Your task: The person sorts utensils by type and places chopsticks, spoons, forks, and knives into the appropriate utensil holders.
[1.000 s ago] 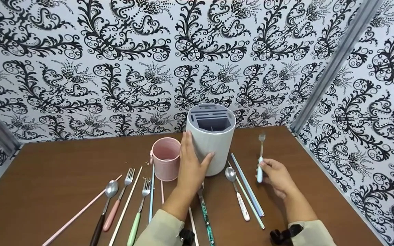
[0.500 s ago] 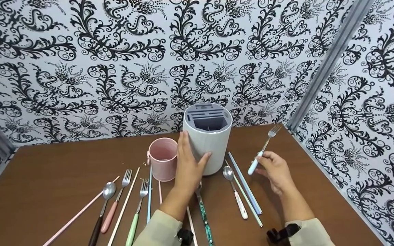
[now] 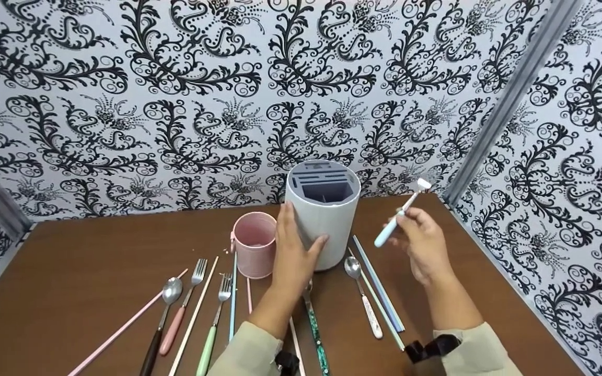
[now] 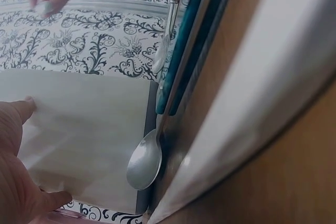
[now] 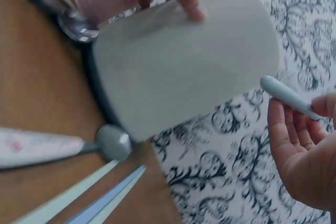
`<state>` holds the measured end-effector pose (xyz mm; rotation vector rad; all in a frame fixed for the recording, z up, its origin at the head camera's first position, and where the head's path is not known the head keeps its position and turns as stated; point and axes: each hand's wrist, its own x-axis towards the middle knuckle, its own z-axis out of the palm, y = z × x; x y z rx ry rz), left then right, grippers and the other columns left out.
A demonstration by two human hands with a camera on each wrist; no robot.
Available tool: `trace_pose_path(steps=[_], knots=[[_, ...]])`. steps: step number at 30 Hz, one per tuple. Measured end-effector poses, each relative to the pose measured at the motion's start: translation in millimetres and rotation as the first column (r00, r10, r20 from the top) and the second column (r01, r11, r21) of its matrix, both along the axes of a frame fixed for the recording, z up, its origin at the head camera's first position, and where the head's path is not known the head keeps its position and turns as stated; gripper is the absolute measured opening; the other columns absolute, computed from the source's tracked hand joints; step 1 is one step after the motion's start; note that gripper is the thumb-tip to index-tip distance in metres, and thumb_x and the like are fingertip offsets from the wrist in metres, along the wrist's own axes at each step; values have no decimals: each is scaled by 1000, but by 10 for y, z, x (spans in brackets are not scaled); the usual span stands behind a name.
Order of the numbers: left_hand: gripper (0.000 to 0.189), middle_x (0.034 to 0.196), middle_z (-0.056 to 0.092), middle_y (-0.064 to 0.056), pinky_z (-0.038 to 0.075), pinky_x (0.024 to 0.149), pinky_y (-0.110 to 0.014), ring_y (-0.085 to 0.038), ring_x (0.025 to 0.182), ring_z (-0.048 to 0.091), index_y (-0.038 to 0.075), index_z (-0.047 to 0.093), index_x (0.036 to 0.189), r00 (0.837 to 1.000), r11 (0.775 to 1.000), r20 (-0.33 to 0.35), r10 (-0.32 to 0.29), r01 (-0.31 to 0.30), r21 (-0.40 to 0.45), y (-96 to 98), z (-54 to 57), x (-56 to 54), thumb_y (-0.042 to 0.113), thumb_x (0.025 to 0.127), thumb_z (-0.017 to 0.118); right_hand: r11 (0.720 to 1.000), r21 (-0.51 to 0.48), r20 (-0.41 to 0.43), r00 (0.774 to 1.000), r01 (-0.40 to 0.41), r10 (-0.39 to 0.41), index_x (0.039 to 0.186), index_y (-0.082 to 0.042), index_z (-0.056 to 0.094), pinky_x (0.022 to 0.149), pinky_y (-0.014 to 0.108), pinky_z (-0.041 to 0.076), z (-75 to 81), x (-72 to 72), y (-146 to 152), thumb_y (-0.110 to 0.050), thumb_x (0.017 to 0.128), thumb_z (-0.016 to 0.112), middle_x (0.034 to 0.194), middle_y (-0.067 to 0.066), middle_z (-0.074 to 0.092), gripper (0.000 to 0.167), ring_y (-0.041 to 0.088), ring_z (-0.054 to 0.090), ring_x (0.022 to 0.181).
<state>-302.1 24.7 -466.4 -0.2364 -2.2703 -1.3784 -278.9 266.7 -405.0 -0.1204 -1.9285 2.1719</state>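
A white cylindrical cutlery holder (image 3: 327, 230) with a grey slotted top stands upright near the back of the table. My left hand (image 3: 293, 256) rests against its side, fingers fairly straight and thumb spread across the front. To the right of the holder, my right hand (image 3: 426, 248) pinches a fork (image 3: 386, 232) by its light blue handle, lifted above the table. The fork is tilted, handle end toward the holder and its glinting head up and away. In the right wrist view only the handle (image 5: 289, 97) shows.
A pink cup (image 3: 254, 250) stands left of the holder. Spoons, forks and chopsticks lie in front, including a dark-handled spoon (image 3: 172, 290) and a green-handled fork (image 3: 208, 344). A floral-handled spoon (image 3: 369, 313) and blue chopsticks (image 3: 379, 284) lie at right. Patterned walls (image 3: 201, 104) enclose the table.
My right hand has raised the fork and turned it, so its head points up and right while the handle end swings toward the holder. My left hand stays at the holder.
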Motion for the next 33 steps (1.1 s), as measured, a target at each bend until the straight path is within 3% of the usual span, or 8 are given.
trace_pose_path(steps=[7, 18, 24, 33], knots=[[101, 171, 24, -20, 24, 130, -50, -37, 158, 25, 6, 19, 165, 1000, 1000, -6, -1, 1, -5, -7, -3, 13, 33, 90, 81, 999, -30, -48, 999, -26, 25, 113, -2, 59, 74, 28, 62, 237, -85, -231, -6, 104, 57, 92, 2, 71, 10, 16, 70, 79], [98, 167, 28, -24, 28, 128, -51, -41, 155, 29, 2, 24, 163, 998, 1000, -57, 11, -12, -5, -6, -6, 12, 29, 89, 83, 997, -7, -103, 992, -73, 72, 120, -2, 56, 78, 31, 64, 562, -168, -548, -2, 103, 57, 102, 2, 65, 17, 13, 68, 88], [99, 167, 29, -25, 28, 128, -52, -41, 155, 30, 2, 25, 162, 998, 1000, -68, 16, -16, -6, -2, -15, 14, 29, 88, 83, 999, -6, -146, 988, -54, 52, 123, 1, 58, 83, 34, 65, 661, -241, -738, -4, 103, 58, 107, 4, 64, 21, 18, 68, 96], [98, 167, 29, -23, 28, 128, -51, -41, 155, 30, 3, 24, 163, 999, 1000, -53, 11, -12, -2, 13, -50, -10, 30, 88, 83, 1000, -20, -200, 980, 5, -9, 120, 7, 59, 80, 33, 65, 700, -383, -926, 0, 100, 62, 103, 6, 64, 22, 16, 66, 90]])
